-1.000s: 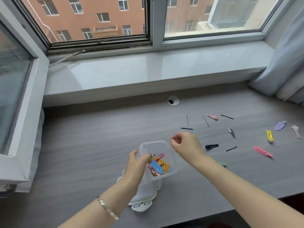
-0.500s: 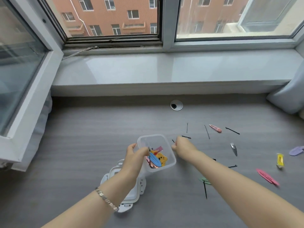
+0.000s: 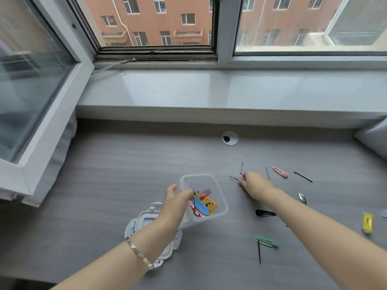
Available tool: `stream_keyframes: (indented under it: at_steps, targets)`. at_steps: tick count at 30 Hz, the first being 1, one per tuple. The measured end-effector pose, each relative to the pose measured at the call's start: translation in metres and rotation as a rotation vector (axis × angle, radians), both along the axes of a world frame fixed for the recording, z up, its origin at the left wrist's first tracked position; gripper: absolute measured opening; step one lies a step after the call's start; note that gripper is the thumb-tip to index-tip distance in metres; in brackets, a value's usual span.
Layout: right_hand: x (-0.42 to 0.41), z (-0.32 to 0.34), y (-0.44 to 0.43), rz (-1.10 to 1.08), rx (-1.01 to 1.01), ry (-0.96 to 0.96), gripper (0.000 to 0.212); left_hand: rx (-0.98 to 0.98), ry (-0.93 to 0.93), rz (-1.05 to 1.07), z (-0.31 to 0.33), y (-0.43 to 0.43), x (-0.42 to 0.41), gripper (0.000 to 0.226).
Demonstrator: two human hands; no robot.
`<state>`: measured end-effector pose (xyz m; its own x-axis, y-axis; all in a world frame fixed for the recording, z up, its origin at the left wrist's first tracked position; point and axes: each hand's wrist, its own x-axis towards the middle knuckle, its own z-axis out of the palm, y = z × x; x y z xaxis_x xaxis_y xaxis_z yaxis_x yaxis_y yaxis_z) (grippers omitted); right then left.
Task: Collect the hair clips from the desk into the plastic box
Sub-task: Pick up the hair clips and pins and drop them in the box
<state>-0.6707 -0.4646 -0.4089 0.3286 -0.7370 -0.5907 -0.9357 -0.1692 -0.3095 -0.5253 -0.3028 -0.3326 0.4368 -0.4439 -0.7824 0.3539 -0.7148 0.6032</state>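
A clear plastic box (image 3: 217, 186) is tilted above the grey desk, and my left hand (image 3: 174, 206) grips its left wall. It holds several clips, among them a blue one (image 3: 201, 207) and a yellow bear one (image 3: 210, 205). My right hand (image 3: 254, 185) rests on the desk to the box's right, fingers pinched on a thin black bobby pin (image 3: 234, 178). Loose on the desk lie a pink clip (image 3: 279, 171), a black clip (image 3: 265, 213), a green clip (image 3: 265, 240), a silver clip (image 3: 302, 198), a yellow clip (image 3: 367, 222) and more bobby pins (image 3: 302, 176).
The box's white lid (image 3: 146, 225) lies on the desk under my left wrist. A round cable hole (image 3: 230, 138) sits near the desk's back edge. The window sill (image 3: 209, 91) runs behind, an open window sash (image 3: 41, 101) juts in at left, and a curtain (image 3: 374, 135) hangs at right.
My right hand has left the box's rim and gone right and forward onto the desk, closing on a bobby pin. My left hand keeps holding the box. The camera has tilted and moved closer.
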Motion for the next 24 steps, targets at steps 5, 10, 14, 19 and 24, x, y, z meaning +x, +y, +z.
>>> stream_keyframes:
  at_steps: [5,10,14,19,24]
  targets:
    - [0.028,0.054,0.036,0.135,-0.027,-0.307,0.023,0.011,0.02,-0.027,-0.003,-0.004,0.002,0.06]
    - [0.036,0.071,0.033,0.18,-0.049,-0.357,0.024,0.004,0.027,-0.04,-0.008,-0.01,0.004,0.062]
    - [0.03,0.035,-0.009,-0.238,-0.206,-0.246,0.018,-0.01,0.039,-0.03,-0.008,-0.013,0.004,0.057]
    - [0.04,0.002,-0.018,-0.326,-0.185,-0.079,0.025,-0.011,0.046,-0.05,-0.009,-0.016,0.004,0.055]
    - [0.041,-0.014,-0.019,-0.332,-0.208,-0.016,0.029,0.013,0.033,-0.072,-0.007,-0.019,0.009,0.061]
